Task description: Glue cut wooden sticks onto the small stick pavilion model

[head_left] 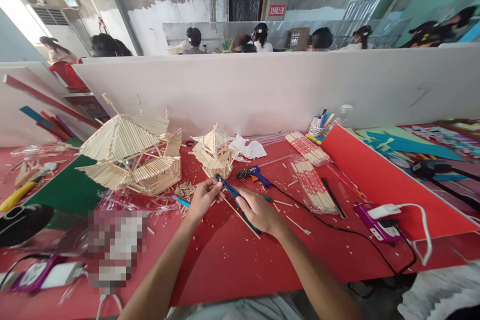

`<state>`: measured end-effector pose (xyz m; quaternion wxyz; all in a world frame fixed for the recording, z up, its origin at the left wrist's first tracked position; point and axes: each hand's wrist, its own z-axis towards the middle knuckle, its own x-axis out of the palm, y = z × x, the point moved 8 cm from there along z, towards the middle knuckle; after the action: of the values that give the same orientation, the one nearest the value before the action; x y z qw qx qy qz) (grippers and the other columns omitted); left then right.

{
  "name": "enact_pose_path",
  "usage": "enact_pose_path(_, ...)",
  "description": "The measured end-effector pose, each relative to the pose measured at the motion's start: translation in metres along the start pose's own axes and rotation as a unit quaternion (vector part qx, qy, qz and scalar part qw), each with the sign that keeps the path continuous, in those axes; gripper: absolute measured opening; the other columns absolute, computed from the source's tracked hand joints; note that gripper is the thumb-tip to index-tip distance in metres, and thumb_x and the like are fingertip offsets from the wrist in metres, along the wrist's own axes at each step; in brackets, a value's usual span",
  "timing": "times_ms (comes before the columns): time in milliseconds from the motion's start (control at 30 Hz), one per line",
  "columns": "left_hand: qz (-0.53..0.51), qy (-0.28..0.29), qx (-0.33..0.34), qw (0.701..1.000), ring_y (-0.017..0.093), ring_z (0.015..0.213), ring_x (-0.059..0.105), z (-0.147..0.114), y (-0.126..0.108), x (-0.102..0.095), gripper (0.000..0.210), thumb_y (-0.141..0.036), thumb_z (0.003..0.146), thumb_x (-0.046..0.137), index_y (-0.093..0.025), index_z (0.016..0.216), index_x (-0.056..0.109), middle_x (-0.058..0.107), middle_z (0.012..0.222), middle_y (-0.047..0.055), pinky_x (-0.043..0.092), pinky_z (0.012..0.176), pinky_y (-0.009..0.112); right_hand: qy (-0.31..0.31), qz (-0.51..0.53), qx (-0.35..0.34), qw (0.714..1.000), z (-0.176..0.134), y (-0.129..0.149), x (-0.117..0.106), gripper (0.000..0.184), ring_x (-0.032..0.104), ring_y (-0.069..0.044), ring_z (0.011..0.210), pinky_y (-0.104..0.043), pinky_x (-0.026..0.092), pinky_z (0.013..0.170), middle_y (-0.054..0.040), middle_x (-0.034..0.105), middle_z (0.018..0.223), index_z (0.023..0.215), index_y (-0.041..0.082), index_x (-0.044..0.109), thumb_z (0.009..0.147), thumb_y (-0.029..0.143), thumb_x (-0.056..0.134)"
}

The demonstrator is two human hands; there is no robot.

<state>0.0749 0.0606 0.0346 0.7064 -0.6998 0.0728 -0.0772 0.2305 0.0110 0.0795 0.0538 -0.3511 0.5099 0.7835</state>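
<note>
Red tabletop (232,272) lies beneath pliers (230,189), before pale partition (243,90).

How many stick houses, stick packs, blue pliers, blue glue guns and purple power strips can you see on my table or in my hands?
Stick houses: 2
Stick packs: 2
Blue pliers: 1
Blue glue gun: 1
Purple power strips: 2
Total: 8

Illumination is bright and diffuse; the upper left corner is overexposed. Soft shadow lies on the red tabletop (225,275). Left hand (204,197) and right hand (258,210) are acceptably sharp. Outer edges stretch and lean. Pixelation obscures a lower-left patch.
</note>
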Motion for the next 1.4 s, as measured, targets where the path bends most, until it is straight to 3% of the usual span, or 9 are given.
enact_pose_path(267,0.030,-0.019,0.043,0.998,0.012,0.050,0.057,-0.002,-0.008,-0.003,0.049,-0.066,0.083,0.070,-0.019,0.074,0.059,0.066,0.057,0.000,0.045,0.055,0.024,-0.012,-0.006,-0.014,1.000,-0.001,0.002,0.003,0.044,0.064,-0.026,0.124,-0.041,0.049,0.107,-0.0111,0.069,0.135,0.146,0.023,0.056,0.109,0.029,0.032)
enact_pose_path(600,0.033,-0.038,0.062,0.997,0.011,0.050,0.053,-0.003,-0.011,-0.001,0.053,-0.071,0.080,0.070,-0.019,0.074,0.058,0.063,0.056,-0.002,0.042,0.055,0.024,-0.040,-0.081,0.027,0.995,-0.001,-0.011,0.013,0.040,0.070,-0.029,0.111,-0.040,0.052,0.094,-0.0138,0.073,0.125,0.137,0.020,0.058,0.110,0.032,0.031)
enact_pose_path(867,0.035,-0.047,0.068,0.996,0.011,0.051,0.053,-0.005,-0.014,-0.001,0.050,-0.067,0.083,0.069,-0.019,0.074,0.058,0.062,0.057,-0.002,0.042,0.056,0.024,-0.033,-0.129,0.052,0.990,-0.003,-0.014,0.020,0.040,0.071,-0.029,0.105,-0.036,0.050,0.089,-0.0153,0.072,0.122,0.135,0.017,0.055,0.110,0.033,0.028)
enact_pose_path(1233,0.039,-0.059,0.051,0.996,0.011,0.049,0.050,-0.005,-0.015,-0.005,0.050,-0.066,0.082,0.070,-0.019,0.070,0.056,0.059,0.053,-0.003,0.039,0.054,0.024,-0.019,-0.111,0.091,0.989,-0.002,-0.008,0.026,0.043,0.071,-0.030,0.111,-0.034,0.048,0.088,-0.0171,0.071,0.127,0.140,0.015,0.050,0.110,0.032,0.025)
enact_pose_path(1400,0.030,-0.059,0.035,0.997,0.011,0.047,0.048,-0.005,-0.013,-0.008,0.047,-0.062,0.081,0.072,-0.019,0.069,0.056,0.057,0.052,-0.003,0.037,0.053,0.024,-0.019,-0.105,0.098,0.989,-0.002,-0.009,0.032,0.042,0.074,-0.030,0.098,-0.034,0.048,0.081,-0.0163,0.075,0.112,0.136,0.014,0.052,0.110,0.033,0.025)
